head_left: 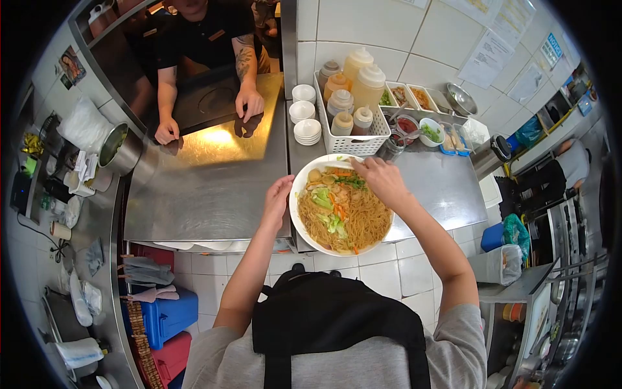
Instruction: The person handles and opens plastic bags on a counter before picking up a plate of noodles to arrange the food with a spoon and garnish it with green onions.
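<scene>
A large white plate heaped with noodles is in front of me, its near rim overlapping the counter's front edge in this view. Cabbage pieces, carrot strips and chopped green herbs lie on top of the noodles. My left hand is at the plate's left rim, fingers stretched out alongside it. Over the far right part of the plate, my right hand has its fingers bent together, tips close above the food by the herbs. I cannot tell what is between them.
A white basket of squeeze bottles stands beyond the plate, with stacked white bowls to its left. Ingredient trays and a bowl of chopped greens are at the right. Across the steel counter, another person leans at a pass window.
</scene>
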Demonstrator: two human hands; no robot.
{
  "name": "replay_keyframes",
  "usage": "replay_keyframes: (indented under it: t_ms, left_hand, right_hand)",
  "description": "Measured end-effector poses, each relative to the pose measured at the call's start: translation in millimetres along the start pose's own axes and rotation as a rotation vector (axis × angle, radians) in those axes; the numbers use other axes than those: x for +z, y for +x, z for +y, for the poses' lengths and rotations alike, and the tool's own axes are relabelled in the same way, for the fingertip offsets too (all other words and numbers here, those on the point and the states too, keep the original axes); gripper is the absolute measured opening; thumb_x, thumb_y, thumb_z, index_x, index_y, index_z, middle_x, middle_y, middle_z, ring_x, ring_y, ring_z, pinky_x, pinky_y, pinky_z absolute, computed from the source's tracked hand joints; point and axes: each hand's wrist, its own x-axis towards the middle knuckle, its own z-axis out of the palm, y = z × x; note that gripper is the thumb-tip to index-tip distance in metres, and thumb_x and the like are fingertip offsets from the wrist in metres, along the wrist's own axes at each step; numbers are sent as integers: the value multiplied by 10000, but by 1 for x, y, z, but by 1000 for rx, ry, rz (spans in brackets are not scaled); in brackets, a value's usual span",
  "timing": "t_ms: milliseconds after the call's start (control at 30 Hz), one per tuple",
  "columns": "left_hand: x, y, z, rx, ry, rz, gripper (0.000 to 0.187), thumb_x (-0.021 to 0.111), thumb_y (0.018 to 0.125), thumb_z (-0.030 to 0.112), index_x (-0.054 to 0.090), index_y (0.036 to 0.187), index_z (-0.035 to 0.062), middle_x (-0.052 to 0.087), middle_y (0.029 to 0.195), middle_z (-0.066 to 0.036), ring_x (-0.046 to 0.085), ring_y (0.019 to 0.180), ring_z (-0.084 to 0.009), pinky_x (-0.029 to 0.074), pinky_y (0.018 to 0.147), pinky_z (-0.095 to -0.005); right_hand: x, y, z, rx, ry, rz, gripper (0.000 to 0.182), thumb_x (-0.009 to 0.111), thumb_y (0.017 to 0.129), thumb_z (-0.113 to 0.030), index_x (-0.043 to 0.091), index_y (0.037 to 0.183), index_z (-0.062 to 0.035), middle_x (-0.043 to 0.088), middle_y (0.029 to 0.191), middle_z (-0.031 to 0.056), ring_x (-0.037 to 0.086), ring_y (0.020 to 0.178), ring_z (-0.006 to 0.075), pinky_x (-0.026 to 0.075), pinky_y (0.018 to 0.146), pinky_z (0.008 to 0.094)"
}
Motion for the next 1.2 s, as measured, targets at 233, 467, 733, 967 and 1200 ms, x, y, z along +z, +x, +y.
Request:
replay_keyframes:
  t_ms: [233,467,733,967,1200]
  left_hand:
    - [-8,-9,6,-28,-37,15,306,476,874,186,498,1132,22,536,1099,-76,507,982,-124,411,815,-244]
    - [-6,-17,5,-27,-16,42,300,477,873,179,500,1126,20,545,1083,-75,506,980,-128,403,824,-246]
    - [-5,-17,0,-10,-33,29,293,468,881,170,495,1128,14,548,1074,-78,510,965,-126,413,802,-251]
    - [-10,-26,-2,-27,-19,43,287,453,886,197,499,1127,48,546,1092,-49,511,978,-127,422,791,-280]
    - [-9,-32,-2,-96,29,-16,313,457,888,179,463,1162,27,534,1073,-66,525,936,-115,467,724,-254]
  right_hand:
    - [-19,7,0,9,-4,-18,325,504,730,-63,570,1035,-153,568,884,66,574,820,210,457,674,318]
    - [-8,-7,6,-11,92,-46,308,483,752,-66,576,1033,-153,560,913,72,569,832,222,447,697,321]
    - [3,-22,19,111,141,-7,367,495,721,-37,567,1059,-161,527,794,73,573,764,240,468,617,360]
    - [13,-45,30,173,184,-36,415,475,717,-5,557,1090,-167,536,805,75,575,759,251,470,609,355]
    - [17,-73,22,334,253,-2,388,453,762,-20,545,1110,-165,524,783,71,567,733,262,461,596,358]
